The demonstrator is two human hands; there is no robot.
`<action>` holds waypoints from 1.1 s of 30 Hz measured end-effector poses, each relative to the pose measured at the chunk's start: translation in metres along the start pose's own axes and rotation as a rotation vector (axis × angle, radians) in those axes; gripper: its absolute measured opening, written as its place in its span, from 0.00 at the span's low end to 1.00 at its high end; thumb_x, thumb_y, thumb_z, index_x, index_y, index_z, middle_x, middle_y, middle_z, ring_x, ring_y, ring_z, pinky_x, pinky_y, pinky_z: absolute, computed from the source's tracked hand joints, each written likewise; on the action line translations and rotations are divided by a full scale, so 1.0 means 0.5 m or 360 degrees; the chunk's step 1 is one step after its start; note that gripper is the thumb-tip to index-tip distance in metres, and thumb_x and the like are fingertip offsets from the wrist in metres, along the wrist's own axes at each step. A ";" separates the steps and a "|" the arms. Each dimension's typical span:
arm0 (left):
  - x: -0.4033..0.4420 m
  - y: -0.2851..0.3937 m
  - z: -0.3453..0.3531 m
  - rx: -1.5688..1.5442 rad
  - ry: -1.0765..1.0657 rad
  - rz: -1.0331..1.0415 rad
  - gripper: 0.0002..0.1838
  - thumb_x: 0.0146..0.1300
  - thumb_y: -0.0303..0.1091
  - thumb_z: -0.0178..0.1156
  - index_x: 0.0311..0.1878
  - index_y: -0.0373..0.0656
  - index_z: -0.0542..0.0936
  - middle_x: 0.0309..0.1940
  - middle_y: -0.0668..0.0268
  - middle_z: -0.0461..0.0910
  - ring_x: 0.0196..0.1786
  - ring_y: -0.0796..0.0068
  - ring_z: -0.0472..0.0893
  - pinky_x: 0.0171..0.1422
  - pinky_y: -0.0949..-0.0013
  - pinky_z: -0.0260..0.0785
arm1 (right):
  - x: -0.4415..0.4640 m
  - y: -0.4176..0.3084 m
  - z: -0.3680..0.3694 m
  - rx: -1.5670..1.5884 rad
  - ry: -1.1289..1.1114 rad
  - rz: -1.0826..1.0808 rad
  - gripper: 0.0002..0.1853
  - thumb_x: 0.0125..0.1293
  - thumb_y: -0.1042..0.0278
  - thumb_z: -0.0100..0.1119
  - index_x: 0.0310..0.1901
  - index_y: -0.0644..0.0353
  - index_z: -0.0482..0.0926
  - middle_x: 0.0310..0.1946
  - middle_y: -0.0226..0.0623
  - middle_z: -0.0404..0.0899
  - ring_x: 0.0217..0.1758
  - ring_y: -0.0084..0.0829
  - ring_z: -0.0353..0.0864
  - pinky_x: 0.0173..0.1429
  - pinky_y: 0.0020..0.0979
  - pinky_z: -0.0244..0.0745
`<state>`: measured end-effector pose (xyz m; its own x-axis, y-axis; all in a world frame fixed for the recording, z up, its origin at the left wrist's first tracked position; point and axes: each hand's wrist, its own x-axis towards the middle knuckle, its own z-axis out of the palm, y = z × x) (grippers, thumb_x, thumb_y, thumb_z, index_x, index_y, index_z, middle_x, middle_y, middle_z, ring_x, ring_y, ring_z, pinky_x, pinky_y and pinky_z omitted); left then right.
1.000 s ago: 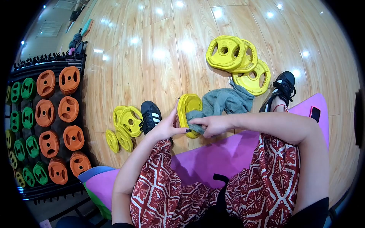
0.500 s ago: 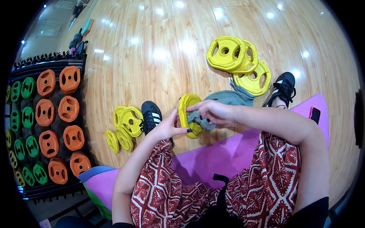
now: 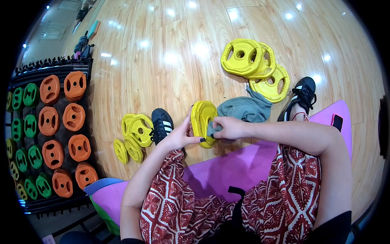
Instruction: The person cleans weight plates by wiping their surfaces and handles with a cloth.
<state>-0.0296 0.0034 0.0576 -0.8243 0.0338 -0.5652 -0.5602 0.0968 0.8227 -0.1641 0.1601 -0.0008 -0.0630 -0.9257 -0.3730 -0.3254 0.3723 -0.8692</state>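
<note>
Between the black shoes (image 3: 161, 124), a yellow weight plate (image 3: 198, 116) was tipped up on edge; couldn't tell if its bottom actually touched the floor (image 3: 174, 81). The left hand (image 3: 178, 135) gripped one side, most fingers lost behind the rim. The right hand (image 3: 228, 128) had some grey cloth (image 3: 245, 109) pinched against the face, covering part of it, with the right forearm (image 3: 280, 131) hiding how that bit met the bunched rest. Some green plates (image 3: 16, 129) off left were pretty dim.
</note>
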 end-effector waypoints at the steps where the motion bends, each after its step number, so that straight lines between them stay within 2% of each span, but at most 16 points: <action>1: 0.000 -0.002 -0.001 -0.0004 0.0002 -0.0020 0.53 0.49 0.25 0.62 0.66 0.44 0.31 0.57 0.59 0.61 0.55 0.75 0.65 0.57 0.73 0.59 | 0.000 0.005 0.003 -0.0120 0.0095 -0.0170 0.16 0.49 0.60 0.59 0.35 0.60 0.69 0.27 0.41 0.73 0.32 0.37 0.73 0.37 0.33 0.68; 2: -0.001 -0.003 -0.002 -0.0009 0.0005 -0.0039 0.52 0.49 0.25 0.62 0.66 0.44 0.31 0.57 0.60 0.61 0.55 0.75 0.65 0.57 0.73 0.59 | 0.001 0.008 0.006 -0.0122 0.0093 -0.0172 0.16 0.49 0.60 0.59 0.35 0.60 0.69 0.27 0.41 0.73 0.32 0.37 0.73 0.37 0.33 0.68; 4: -0.002 -0.001 -0.001 -0.0042 0.0001 -0.0047 0.52 0.49 0.25 0.62 0.66 0.44 0.32 0.56 0.60 0.62 0.54 0.75 0.65 0.56 0.73 0.60 | -0.007 -0.007 0.001 -0.0355 0.0392 -0.0347 0.13 0.49 0.62 0.59 0.32 0.61 0.69 0.28 0.42 0.72 0.36 0.38 0.72 0.40 0.33 0.67; 5: -0.003 -0.001 -0.002 -0.0071 -0.0007 -0.0054 0.52 0.49 0.25 0.62 0.66 0.44 0.32 0.55 0.61 0.63 0.53 0.76 0.66 0.55 0.73 0.60 | -0.007 -0.014 -0.006 -0.0355 0.0391 -0.0348 0.13 0.49 0.62 0.59 0.32 0.61 0.69 0.28 0.42 0.72 0.36 0.38 0.72 0.40 0.33 0.67; 7: -0.002 -0.003 -0.003 -0.0062 -0.0006 -0.0044 0.52 0.49 0.25 0.62 0.67 0.44 0.32 0.55 0.61 0.63 0.52 0.76 0.66 0.54 0.74 0.61 | -0.010 -0.048 -0.034 0.0317 0.0103 0.0107 0.11 0.50 0.65 0.58 0.29 0.61 0.68 0.29 0.41 0.71 0.36 0.36 0.71 0.39 0.30 0.66; 8: -0.002 -0.004 -0.003 -0.0054 -0.0007 -0.0034 0.52 0.49 0.25 0.62 0.67 0.45 0.32 0.54 0.62 0.64 0.51 0.77 0.67 0.54 0.74 0.61 | -0.007 -0.041 -0.029 0.0317 0.0103 0.0107 0.11 0.50 0.65 0.58 0.29 0.61 0.68 0.29 0.41 0.71 0.36 0.36 0.71 0.39 0.30 0.66; 10: -0.002 -0.003 -0.004 -0.0044 -0.0001 -0.0049 0.52 0.49 0.25 0.62 0.67 0.45 0.32 0.53 0.62 0.64 0.51 0.77 0.67 0.53 0.74 0.62 | 0.000 -0.033 -0.020 -0.0082 0.0714 -0.0514 0.11 0.50 0.67 0.59 0.28 0.62 0.67 0.23 0.37 0.69 0.28 0.31 0.71 0.33 0.29 0.67; 11: -0.002 -0.003 -0.003 -0.0034 0.0004 -0.0064 0.52 0.50 0.25 0.62 0.67 0.45 0.33 0.53 0.62 0.65 0.51 0.77 0.67 0.52 0.75 0.62 | 0.002 -0.027 -0.017 -0.0082 0.0714 -0.0514 0.11 0.50 0.67 0.59 0.28 0.62 0.67 0.23 0.37 0.69 0.28 0.31 0.71 0.33 0.29 0.67; 13: -0.003 0.000 -0.003 -0.0044 0.0004 -0.0072 0.52 0.50 0.25 0.62 0.67 0.45 0.33 0.53 0.62 0.65 0.51 0.77 0.67 0.52 0.75 0.62 | -0.002 -0.038 -0.023 0.0264 0.0445 -0.0328 0.11 0.51 0.68 0.60 0.28 0.62 0.67 0.19 0.31 0.68 0.22 0.24 0.68 0.28 0.26 0.66; 19: -0.003 0.001 0.000 -0.0049 0.0012 -0.0057 0.51 0.50 0.24 0.62 0.67 0.45 0.33 0.54 0.62 0.64 0.52 0.77 0.67 0.54 0.74 0.61 | 0.007 -0.034 -0.009 0.0906 0.0309 -0.0060 0.06 0.55 0.74 0.56 0.30 0.61 0.68 0.20 0.25 0.68 0.23 0.15 0.66 0.25 0.20 0.63; 26: 0.000 -0.004 0.001 -0.0063 0.0004 -0.0012 0.52 0.49 0.25 0.62 0.67 0.43 0.33 0.57 0.61 0.61 0.54 0.77 0.64 0.56 0.74 0.59 | -0.001 -0.047 -0.023 0.1251 0.0192 0.0123 0.06 0.59 0.73 0.49 0.38 0.61 0.68 0.20 0.26 0.68 0.22 0.15 0.65 0.24 0.19 0.62; 28: 0.001 -0.005 0.001 -0.0024 0.0009 -0.0007 0.52 0.49 0.25 0.63 0.66 0.43 0.32 0.57 0.61 0.61 0.54 0.77 0.65 0.55 0.75 0.60 | 0.000 -0.051 -0.025 0.1323 0.0145 0.0317 0.12 0.58 0.76 0.47 0.45 0.60 0.63 0.28 0.34 0.73 0.27 0.18 0.69 0.26 0.19 0.63; 29: 0.002 -0.005 0.001 0.0015 0.0014 -0.0002 0.53 0.49 0.26 0.63 0.66 0.43 0.32 0.57 0.61 0.61 0.54 0.77 0.65 0.55 0.75 0.60 | 0.000 -0.053 -0.025 0.1323 0.0145 0.0317 0.12 0.58 0.76 0.47 0.45 0.60 0.63 0.28 0.34 0.73 0.27 0.18 0.69 0.26 0.19 0.63; 31: 0.002 -0.005 0.001 0.0034 0.0019 -0.0026 0.53 0.49 0.26 0.63 0.66 0.43 0.31 0.57 0.61 0.61 0.53 0.77 0.65 0.55 0.75 0.60 | -0.005 -0.075 -0.034 0.2041 0.0193 0.0494 0.19 0.56 0.80 0.45 0.50 0.59 0.58 0.41 0.44 0.73 0.34 0.22 0.71 0.29 0.18 0.63; 32: 0.002 -0.005 0.001 0.0054 0.0023 -0.0051 0.54 0.49 0.26 0.63 0.66 0.43 0.31 0.57 0.61 0.61 0.53 0.77 0.65 0.54 0.75 0.60 | -0.006 -0.075 -0.035 0.2041 0.0193 0.0494 0.19 0.56 0.80 0.45 0.50 0.59 0.58 0.41 0.44 0.73 0.34 0.22 0.71 0.29 0.18 0.63; 33: 0.003 -0.008 0.000 0.0055 0.0022 -0.0052 0.54 0.49 0.26 0.63 0.66 0.43 0.31 0.57 0.61 0.61 0.53 0.77 0.65 0.54 0.75 0.60 | -0.008 -0.074 -0.036 0.2059 0.0131 0.0476 0.22 0.54 0.82 0.43 0.52 0.59 0.56 0.46 0.47 0.70 0.37 0.23 0.71 0.31 0.18 0.63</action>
<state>-0.0284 0.0032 0.0534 -0.8069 0.0163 -0.5905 -0.5837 0.1318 0.8012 -0.1690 0.1489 0.0388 -0.0459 -0.7818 -0.6218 0.8336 0.3131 -0.4551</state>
